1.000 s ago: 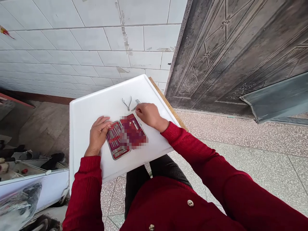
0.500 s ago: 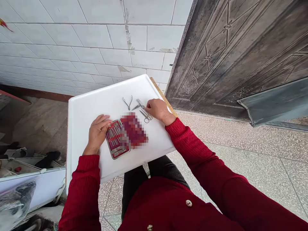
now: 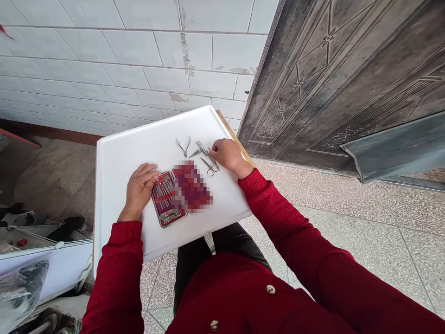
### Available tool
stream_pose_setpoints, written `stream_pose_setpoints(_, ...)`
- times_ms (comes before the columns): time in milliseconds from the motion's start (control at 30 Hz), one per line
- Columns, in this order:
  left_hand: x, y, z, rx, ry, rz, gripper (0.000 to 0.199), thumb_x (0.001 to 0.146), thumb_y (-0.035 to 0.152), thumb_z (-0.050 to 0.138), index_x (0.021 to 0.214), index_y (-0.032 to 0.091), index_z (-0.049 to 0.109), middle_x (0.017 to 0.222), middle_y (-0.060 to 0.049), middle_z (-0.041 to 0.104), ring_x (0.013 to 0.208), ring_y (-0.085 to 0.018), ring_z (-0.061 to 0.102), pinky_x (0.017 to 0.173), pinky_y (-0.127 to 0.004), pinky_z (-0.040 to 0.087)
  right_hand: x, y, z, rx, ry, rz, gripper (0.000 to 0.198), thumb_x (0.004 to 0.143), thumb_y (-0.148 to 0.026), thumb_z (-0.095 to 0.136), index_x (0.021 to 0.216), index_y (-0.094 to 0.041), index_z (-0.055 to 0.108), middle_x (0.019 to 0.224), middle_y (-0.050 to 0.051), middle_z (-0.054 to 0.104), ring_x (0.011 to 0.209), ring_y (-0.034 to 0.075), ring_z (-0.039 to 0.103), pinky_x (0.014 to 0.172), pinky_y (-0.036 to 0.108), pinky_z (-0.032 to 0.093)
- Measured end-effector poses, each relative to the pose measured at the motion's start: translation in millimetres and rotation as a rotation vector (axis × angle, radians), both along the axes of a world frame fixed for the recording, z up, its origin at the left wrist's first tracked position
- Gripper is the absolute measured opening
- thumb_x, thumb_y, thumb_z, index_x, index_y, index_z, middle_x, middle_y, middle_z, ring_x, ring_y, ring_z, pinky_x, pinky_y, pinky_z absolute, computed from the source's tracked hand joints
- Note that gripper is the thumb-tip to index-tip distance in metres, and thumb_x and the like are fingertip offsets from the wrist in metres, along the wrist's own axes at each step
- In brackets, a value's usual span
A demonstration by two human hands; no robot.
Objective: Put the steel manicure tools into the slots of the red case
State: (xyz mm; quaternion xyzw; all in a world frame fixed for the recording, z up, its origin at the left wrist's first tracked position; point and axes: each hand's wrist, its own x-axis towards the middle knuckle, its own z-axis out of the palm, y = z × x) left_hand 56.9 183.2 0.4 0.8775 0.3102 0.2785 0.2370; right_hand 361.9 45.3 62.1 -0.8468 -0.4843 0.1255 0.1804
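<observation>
An open manicure case (image 3: 161, 219) with a red lining lies on the white tabletop, several slim metal tools strapped in its left half. Its right half is blurred by pixels. My left hand (image 3: 139, 188) grips the case's upper left corner with thumb and fingers. Beyond the case lie cuticle nippers (image 3: 185, 152), a nail clipper (image 3: 200, 147) and a small pointed metal tool (image 3: 196, 152). Small scissors (image 3: 212, 168) rest closer, partly beside my right hand (image 3: 227, 155). Its fingers are pinched together at the tools; what they hold is too small to make out.
The white tabletop (image 3: 121, 150) stands against a tiled wall (image 3: 139, 79). A dark patterned door (image 3: 313, 83) is at the right. Cluttered shelving (image 3: 41, 232) fills the lower left.
The whole view has shifted slightly. My right hand remains pinched beside the scissors and nail clipper, and my left hand stays on the case.
</observation>
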Motion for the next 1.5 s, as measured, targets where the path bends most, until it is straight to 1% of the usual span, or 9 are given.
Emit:
stream_pose_setpoints(200, 1, -2, 2.2, -0.012, 0.014, -0.001, 0.034, 0.101, 0.046, 0.052, 0.105, 0.027, 0.080, 0.131, -0.004, 0.073, 0.137, -0.028, 0.056, 0.122, -0.052, 0.040, 0, -3, -1, 0.305, 0.156, 0.019, 0.017, 0.092, -0.017, 0.052, 0.085, -0.017, 0.068, 0.079, 0.004, 0.071, 0.073, 0.017, 0.060, 0.069, 0.028, 0.040)
stream_pose_setpoints(300, 1, -2, 3.1, -0.017, 0.016, -0.001, 0.036, 0.101, 0.050, 0.052, 0.105, 0.027, 0.079, 0.131, -0.004, 0.073, 0.136, -0.028, 0.055, 0.122, -0.051, 0.040, -5, -1, -7, 0.403, 0.322, 0.043, 0.016, 0.093, -0.019, 0.052, 0.093, -0.016, 0.068, 0.075, 0.002, 0.069, 0.068, 0.015, 0.060, 0.071, 0.027, 0.044)
stream_pose_setpoints(433, 1, -1, 2.1, -0.017, 0.009, -0.002, 0.039, 0.101, 0.053, 0.051, 0.105, 0.027, 0.079, 0.130, -0.004, 0.073, 0.136, -0.028, 0.056, 0.122, -0.052, 0.040, -17, 5, -22, 0.415, 0.604, 0.158, 0.024, 0.092, -0.021, 0.055, 0.111, -0.016, 0.067, 0.070, -0.002, 0.066, 0.061, 0.014, 0.061, 0.066, 0.025, 0.048)
stream_pose_setpoints(567, 1, -1, 0.6, -0.015, -0.001, 0.002, 0.039, 0.101, 0.053, 0.052, 0.105, 0.026, 0.080, 0.130, -0.004, 0.074, 0.137, -0.028, 0.055, 0.122, -0.051, 0.040, -32, 9, -33, 0.367, 0.755, 0.232, 0.025, 0.090, -0.021, 0.056, 0.112, -0.016, 0.068, 0.069, -0.004, 0.064, 0.056, 0.012, 0.059, 0.057, 0.023, 0.046)
stream_pose_setpoints(900, 2, -1, 0.7, -0.001, -0.004, 0.002, 0.036, 0.101, 0.050, 0.052, 0.103, 0.026, 0.080, 0.130, -0.004, 0.074, 0.136, -0.028, 0.056, 0.122, -0.051, 0.040, -36, 12, -34, 0.380, 0.668, 0.264, 0.024, 0.087, -0.016, 0.059, 0.106, -0.015, 0.072, 0.067, -0.005, 0.063, 0.062, 0.011, 0.058, 0.069, 0.025, 0.049)
stream_pose_setpoints(1067, 2, 0, 0.9, 0.000, 0.009, 0.003, 0.035, 0.101, 0.047, 0.052, 0.103, 0.026, 0.079, 0.131, -0.003, 0.074, 0.138, -0.028, 0.055, 0.122, -0.052, 0.040, -34, 12, -37, 0.382, 0.643, 0.273, 0.012, 0.085, -0.014, 0.063, 0.087, -0.015, 0.075, 0.074, -0.003, 0.069, 0.066, 0.010, 0.058, 0.068, 0.024, 0.046)
stream_pose_setpoints(1133, 1, 1, 0.7, 0.000, 0.018, 0.004, 0.034, 0.100, 0.046, 0.052, 0.103, 0.025, 0.079, 0.131, -0.004, 0.074, 0.138, -0.028, 0.055, 0.123, -0.052, 0.039, -35, 12, -38, 0.404, 0.631, 0.271, 0.011, 0.085, -0.012, 0.065, 0.084, -0.015, 0.076, 0.076, -0.002, 0.070, 0.067, 0.011, 0.059, 0.068, 0.024, 0.045)
stream_pose_setpoints(1333, 0, 2, 0.1, -0.006, 0.017, 0.002, 0.032, 0.100, 0.043, 0.052, 0.102, 0.025, 0.079, 0.133, -0.005, 0.073, 0.138, -0.029, 0.055, 0.123, -0.054, 0.039, -36, 12, -38, 0.437, 0.564, 0.311, 0.013, 0.082, -0.005, 0.070, 0.079, -0.016, 0.077, 0.083, 0.001, 0.071, 0.071, 0.012, 0.062, 0.070, 0.025, 0.046)
stream_pose_setpoints(1500, -2, 1, 2.3, -0.005, 0.029, 0.004, 0.031, 0.100, 0.042, 0.053, 0.103, 0.025, 0.079, 0.133, -0.004, 0.073, 0.139, -0.029, 0.055, 0.123, -0.054, 0.039, -32, 10, -37, 0.400, 0.467, 0.376, 0.021, 0.082, -0.001, 0.065, 0.081, -0.017, 0.078, 0.086, 0.000, 0.071, 0.072, 0.011, 0.061, 0.070, 0.025, 0.045)
